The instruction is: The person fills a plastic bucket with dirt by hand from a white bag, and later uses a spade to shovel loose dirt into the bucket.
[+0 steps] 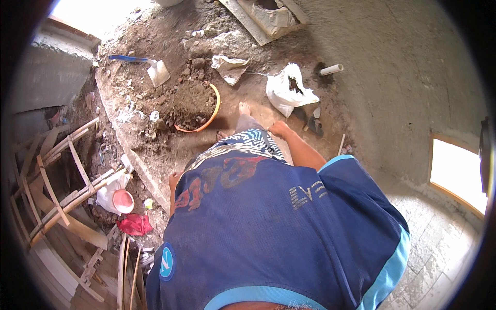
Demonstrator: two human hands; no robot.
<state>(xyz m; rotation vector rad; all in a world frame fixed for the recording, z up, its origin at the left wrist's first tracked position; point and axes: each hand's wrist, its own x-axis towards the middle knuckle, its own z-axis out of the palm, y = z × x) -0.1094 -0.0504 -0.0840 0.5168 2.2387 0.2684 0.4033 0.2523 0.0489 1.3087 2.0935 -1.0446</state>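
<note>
My right hand is closed in a fist at the right edge of my patterned shorts, and seems to pinch their cloth. At my left hip, my left hand shows only in part beside the shirt, its fingers hidden. Ahead of my bare feet, an orange-rimmed basin is heaped with dark soil and rubble. Beyond it to the left lies a shovel with a blue handle and pale blade. A white sack with dark contents stands open ahead of my right hand.
A crumpled sack lies behind the basin. A white pipe sticks out near the right wall. To the left are a wooden ladder-like frame, a pink bucket and a red cloth. Loose rubble covers the ground around the basin.
</note>
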